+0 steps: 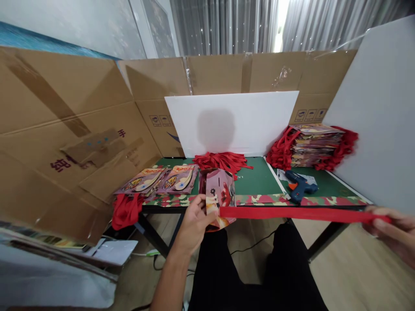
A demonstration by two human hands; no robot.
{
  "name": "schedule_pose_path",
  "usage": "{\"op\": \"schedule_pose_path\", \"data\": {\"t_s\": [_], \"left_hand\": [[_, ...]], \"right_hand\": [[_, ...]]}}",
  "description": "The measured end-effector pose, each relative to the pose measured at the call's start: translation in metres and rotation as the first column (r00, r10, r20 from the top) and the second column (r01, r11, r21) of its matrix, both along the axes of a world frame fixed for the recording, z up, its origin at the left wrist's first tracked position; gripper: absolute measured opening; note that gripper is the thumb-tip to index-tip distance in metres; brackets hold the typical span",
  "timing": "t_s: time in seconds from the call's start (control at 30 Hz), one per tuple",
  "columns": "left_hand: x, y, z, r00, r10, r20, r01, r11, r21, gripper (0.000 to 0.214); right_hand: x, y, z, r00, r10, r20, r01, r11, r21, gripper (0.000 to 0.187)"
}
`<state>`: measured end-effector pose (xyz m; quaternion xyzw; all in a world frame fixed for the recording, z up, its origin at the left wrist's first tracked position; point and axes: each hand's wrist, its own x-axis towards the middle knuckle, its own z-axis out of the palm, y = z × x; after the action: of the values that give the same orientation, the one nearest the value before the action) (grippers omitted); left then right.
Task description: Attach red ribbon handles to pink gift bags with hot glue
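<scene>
My left hand (194, 222) grips a small printed paper bag (218, 190) by its lower edge, just in front of the table. A long red ribbon (292, 213) runs taut from the bag to the right. My right hand (391, 233) pinches the ribbon's far end at the right edge of the view. The bag is pink and red with a floral print, and it stands open-topped above my lap.
A green table (256, 179) carries a heap of red ribbons (223, 160), flat printed bags (162, 179), a tall stack of finished bags (314, 147) and a blue glue gun (300, 185). Cardboard walls (65, 129) and a white board (231, 123) enclose it.
</scene>
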<state>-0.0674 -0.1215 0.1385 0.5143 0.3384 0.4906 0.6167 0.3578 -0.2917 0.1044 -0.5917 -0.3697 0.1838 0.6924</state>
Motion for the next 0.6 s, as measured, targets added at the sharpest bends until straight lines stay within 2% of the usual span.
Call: {"op": "schedule_pose_path", "data": {"t_s": [0.07, 0.1, 0.13, 0.17, 0.2, 0.27, 0.33, 0.4, 0.43, 0.5, 0.6], "left_hand": [[0.008, -0.004, 0.002, 0.999, -0.012, 0.033, 0.012, 1.000, -0.001, 0.050], [0.012, -0.006, 0.003, 0.998, -0.019, 0.052, 0.019, 1.000, 0.005, 0.052], [0.016, -0.008, 0.003, 0.997, -0.030, 0.073, 0.029, 1.000, 0.008, 0.054], [0.020, -0.011, 0.003, 0.995, -0.046, 0.094, 0.046, 0.999, 0.005, 0.056], [0.023, -0.015, 0.003, 0.992, -0.068, 0.109, 0.069, 0.998, -0.007, 0.059], [0.029, -0.022, 0.003, 0.986, -0.092, 0.142, 0.100, 0.994, -0.051, 0.064], [0.034, -0.029, 0.001, 0.981, -0.072, 0.179, 0.092, 0.990, -0.109, 0.064], [0.039, -0.036, -0.002, 0.975, -0.017, 0.223, 0.058, 0.982, -0.178, 0.054], [0.042, -0.039, -0.005, 0.970, 0.005, 0.241, 0.046, 0.977, -0.206, 0.048], [0.049, -0.046, -0.011, 0.966, 0.021, 0.259, 0.040, 0.973, -0.227, 0.041], [0.059, -0.056, -0.018, 0.964, 0.027, 0.264, 0.023, 0.982, -0.186, 0.043]], "right_hand": [[-0.035, 0.016, 0.016, 0.955, -0.012, -0.297, 0.071, 0.980, 0.186, 0.032], [-0.056, 0.025, 0.026, 0.916, 0.049, -0.399, 0.053, 0.969, 0.242, 0.030], [-0.079, 0.034, 0.036, 0.882, 0.052, -0.468, 0.121, 0.936, 0.331, 0.033], [-0.101, 0.042, 0.046, 0.856, 0.110, -0.506, 0.120, 0.908, 0.401, 0.030], [-0.122, 0.051, 0.054, 0.838, 0.180, -0.514, 0.079, 0.894, 0.442, 0.023], [-0.158, 0.065, 0.063, 0.792, 0.388, -0.472, -0.120, 0.856, 0.503, 0.024], [-0.187, 0.078, 0.063, 0.702, 0.581, -0.412, -0.385, 0.796, 0.467, 0.031], [-0.207, 0.088, 0.055, 0.608, 0.679, -0.412, -0.619, 0.730, 0.289, 0.036], [-0.214, 0.093, 0.049, 0.580, 0.695, -0.425, -0.698, 0.693, 0.182, 0.036], [-0.224, 0.099, 0.038, 0.579, 0.680, -0.450, -0.750, 0.661, 0.033, 0.034], [-0.230, 0.101, 0.026, 0.586, 0.660, -0.470, -0.731, 0.681, 0.043, 0.033]]}}
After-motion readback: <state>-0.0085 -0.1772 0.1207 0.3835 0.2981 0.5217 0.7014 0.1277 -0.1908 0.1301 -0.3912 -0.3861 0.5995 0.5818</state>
